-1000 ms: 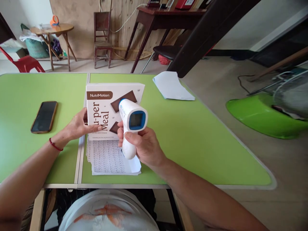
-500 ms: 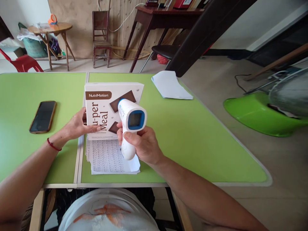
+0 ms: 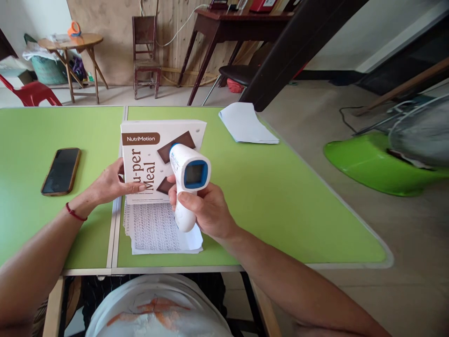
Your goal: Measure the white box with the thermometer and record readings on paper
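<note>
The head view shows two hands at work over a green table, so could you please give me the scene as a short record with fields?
Left hand: holds the left edge of the white box, thumb on its front
Right hand: grips the white-and-blue thermometer gun by its handle
Screen: faces the camera, dark, no reading legible
Box print: NutriMotion, brown rectangles
Nearer the person: handwritten sheets on the green table
Left of box: phone, screen up, dark
Far right edge: white sheets
Background: round wooden table, wooden chair
</note>
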